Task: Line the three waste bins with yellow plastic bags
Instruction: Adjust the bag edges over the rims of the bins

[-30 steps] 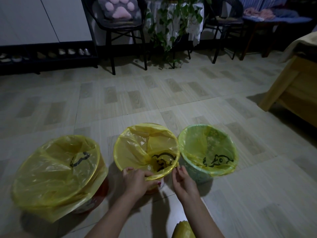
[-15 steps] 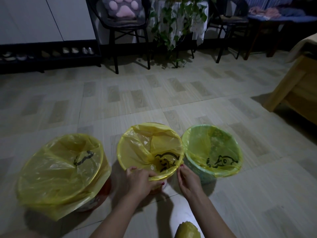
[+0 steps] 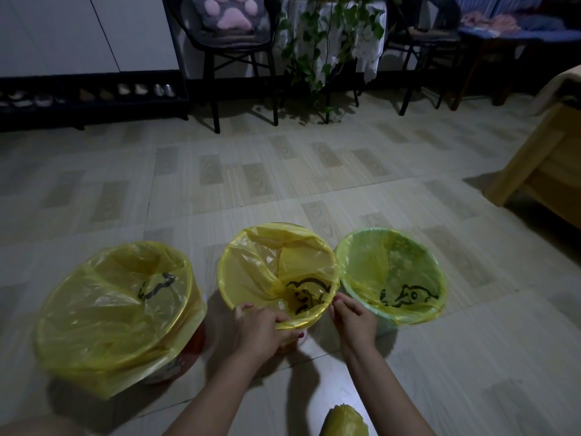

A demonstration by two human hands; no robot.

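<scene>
Change: Hardly anything had shifted since the earlier frames; your hands stayed at the near rim of the middle bin, and only your view drifted a little.
Left hand: your left hand point(image 3: 257, 330) gripped the folded-over edge of the middle bag point(image 3: 251, 278), thumb on top and fingers curled under the rim.
Right hand: your right hand point(image 3: 353, 319) pinched the same edge at the gap between the middle and right bins (fingertips together on the plastic, as far as the dim light showed).
Middle bin: sat at lower centre of the frame, its own wall point(image 3: 287, 347) almost hidden under the bag; the far rim looked covered, with a loose fold sagging inward.
Left bin: the red-bodied left bin point(image 3: 188, 350) in the lower left wore its bag point(image 3: 103, 309) with a long skirt hanging down the outside.
Right bin: the green right bin point(image 3: 371, 325), just beside the middle one, already had its bag point(image 3: 393, 272) snug over the rim.
Spare bags: a yellow bag roll point(image 3: 344, 423) lay at the bottom edge between your forearms.
Progress: by my judgement, all three were lined and you were only tidying the last edge.
Risk: pulling the near edge down too hard could drag the far side off the rim or tip the light bin toward you; the thin film could also tear under your fingernails.
</scene>
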